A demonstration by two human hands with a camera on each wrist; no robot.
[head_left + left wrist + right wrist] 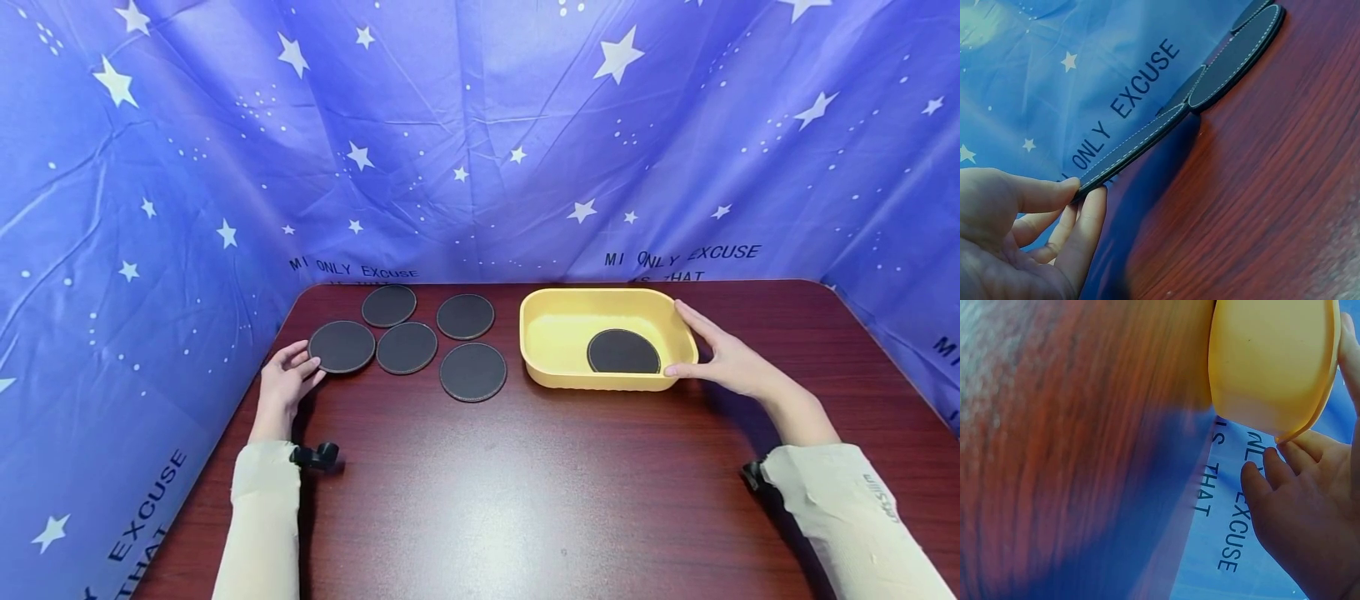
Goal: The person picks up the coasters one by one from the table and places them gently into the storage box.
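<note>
At the left of the table, my left hand [285, 382] pinches the edge of a round black coaster [341, 347] with light stitching. The left wrist view shows the thumb on top and fingers beneath this coaster [1132, 150], its held edge raised off the wood. Several more coasters lie flat beside it, among them a near one [473, 372] and a far one [389, 306]. My right hand [731, 358] grips the right end of a yellow plastic bin [558, 379], thumb at the near corner and fingers at the far corner. One coaster [624, 352] lies inside the bin.
The dark red wood table [465, 492] reaches back to a blue star-patterned curtain [450, 125], which also hangs along both sides. A black wrist device [318, 456] sits on the left sleeve, another [753, 477] on the right.
</note>
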